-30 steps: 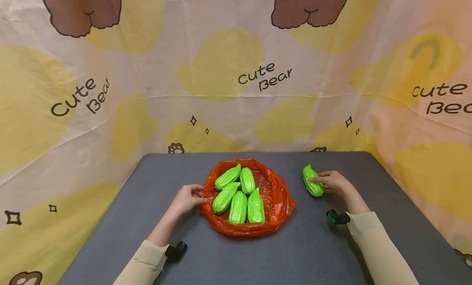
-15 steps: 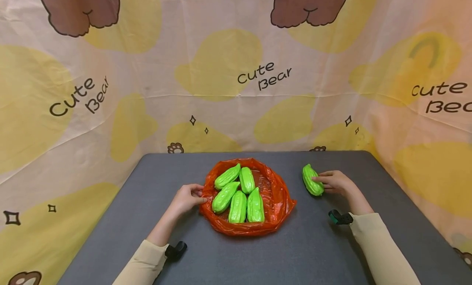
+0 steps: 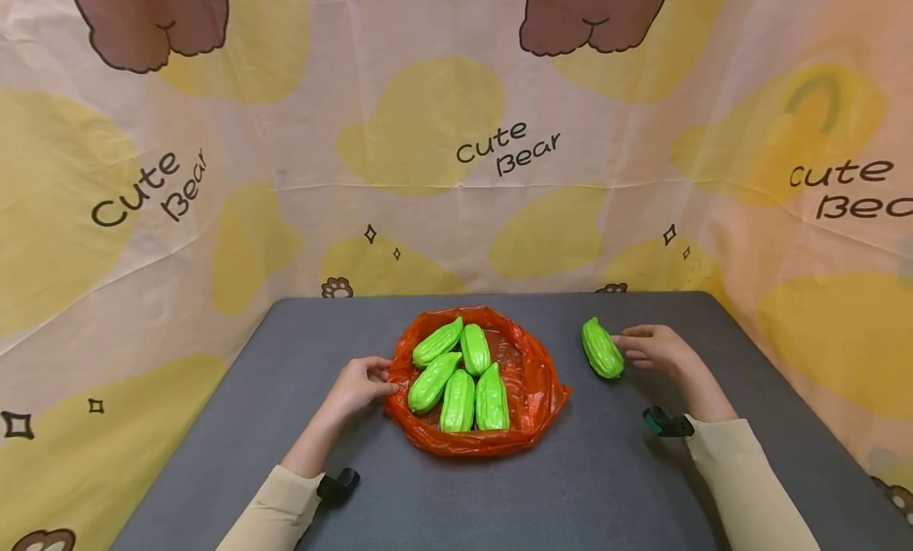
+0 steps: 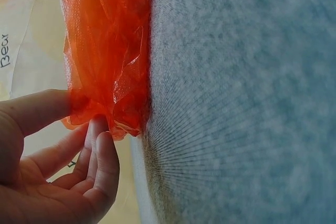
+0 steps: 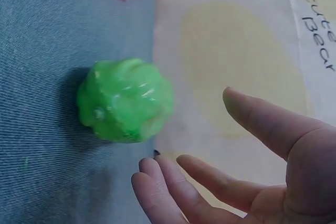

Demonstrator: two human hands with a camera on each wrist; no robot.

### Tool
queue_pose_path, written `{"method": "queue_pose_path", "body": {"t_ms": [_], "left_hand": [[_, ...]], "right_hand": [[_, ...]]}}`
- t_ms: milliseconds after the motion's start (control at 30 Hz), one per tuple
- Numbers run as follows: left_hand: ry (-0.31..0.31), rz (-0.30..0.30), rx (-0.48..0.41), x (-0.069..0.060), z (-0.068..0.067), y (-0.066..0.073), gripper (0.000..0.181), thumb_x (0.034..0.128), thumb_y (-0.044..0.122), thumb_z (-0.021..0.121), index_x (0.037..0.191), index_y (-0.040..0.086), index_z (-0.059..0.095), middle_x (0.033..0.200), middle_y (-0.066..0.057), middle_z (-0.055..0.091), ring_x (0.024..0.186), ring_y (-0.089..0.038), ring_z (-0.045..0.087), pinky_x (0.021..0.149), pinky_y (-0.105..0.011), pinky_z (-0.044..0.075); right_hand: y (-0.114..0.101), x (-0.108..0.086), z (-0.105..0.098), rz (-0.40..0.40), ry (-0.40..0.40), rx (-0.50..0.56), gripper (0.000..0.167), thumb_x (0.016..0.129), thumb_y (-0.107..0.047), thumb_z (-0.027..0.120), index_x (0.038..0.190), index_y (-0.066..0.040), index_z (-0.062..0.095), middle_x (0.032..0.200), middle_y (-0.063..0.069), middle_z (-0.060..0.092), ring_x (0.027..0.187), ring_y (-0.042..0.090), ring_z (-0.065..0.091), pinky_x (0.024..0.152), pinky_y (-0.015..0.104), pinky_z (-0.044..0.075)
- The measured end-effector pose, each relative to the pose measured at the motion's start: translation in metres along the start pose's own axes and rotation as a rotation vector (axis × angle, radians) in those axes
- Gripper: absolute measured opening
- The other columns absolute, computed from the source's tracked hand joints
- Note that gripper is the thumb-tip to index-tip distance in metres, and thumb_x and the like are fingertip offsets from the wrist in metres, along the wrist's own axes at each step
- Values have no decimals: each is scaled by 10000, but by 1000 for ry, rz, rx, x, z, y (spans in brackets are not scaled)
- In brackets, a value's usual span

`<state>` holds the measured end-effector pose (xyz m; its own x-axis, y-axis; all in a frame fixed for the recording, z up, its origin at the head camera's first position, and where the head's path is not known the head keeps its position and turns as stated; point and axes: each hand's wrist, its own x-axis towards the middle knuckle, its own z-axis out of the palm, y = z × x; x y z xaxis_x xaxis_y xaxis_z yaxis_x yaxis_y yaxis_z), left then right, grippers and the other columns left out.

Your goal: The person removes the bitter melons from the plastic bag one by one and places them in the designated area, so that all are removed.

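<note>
A red plastic bag stands on the table with its rim rolled open. Inside it lie several bright green bitter melons, glossy and ridged. My left hand pinches the bag's left rim; in the left wrist view the thumb shows through the thin plastic and the fingers are on the other side. To the right of the bag, one more bitter melon rests on the table. Just right of it is my right hand, holding nothing. The right wrist view shows a gap between its parted fingers and this melon.
The grey table is enclosed at the back and sides by a printed cloth with bears and lettering. Dark straps sit on both wrists. Table surface separates the bag from the single melon.
My right hand has let go of the single bitter melon and drawn back slightly to the right. The melon stays on the table. My left hand keeps its place at the bag.
</note>
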<state>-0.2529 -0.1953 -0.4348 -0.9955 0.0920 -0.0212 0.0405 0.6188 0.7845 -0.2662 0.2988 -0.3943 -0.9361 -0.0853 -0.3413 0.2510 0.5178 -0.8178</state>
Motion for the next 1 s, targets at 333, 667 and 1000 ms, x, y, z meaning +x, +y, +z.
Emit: {"method": "queue_pose_path", "body": {"t_ms": [333,667,1000], "left_hand": [[-6,12,-3,1,0,-3,441,745,119,789,1126,-46,639,889,-112,642,707,-151,569,634,-268,470],[-10,19,-6,3,-1,-4,448,746,126,791,1128,-50,637,893,-116,646,715,-150,576,642,-266,478],[-16,25,-10,2,-1,-3,452,745,123,790,1128,-57,633,893,-117,645,716,-150,576,642,-267,477]], "right_hand": [[-15,-19,-2,-69,35,-73,807,930,-450,554,1438,102,256,1448,335,311,1274,427,439,962,432,460],[-30,-31,1,-125,58,-106,805,923,-466,556,1433,94,282,1423,336,354,1254,441,455,975,453,446],[-38,-39,6,-177,61,-117,790,918,-479,555,1438,61,304,1407,320,384,1229,416,489,973,465,443]]}}
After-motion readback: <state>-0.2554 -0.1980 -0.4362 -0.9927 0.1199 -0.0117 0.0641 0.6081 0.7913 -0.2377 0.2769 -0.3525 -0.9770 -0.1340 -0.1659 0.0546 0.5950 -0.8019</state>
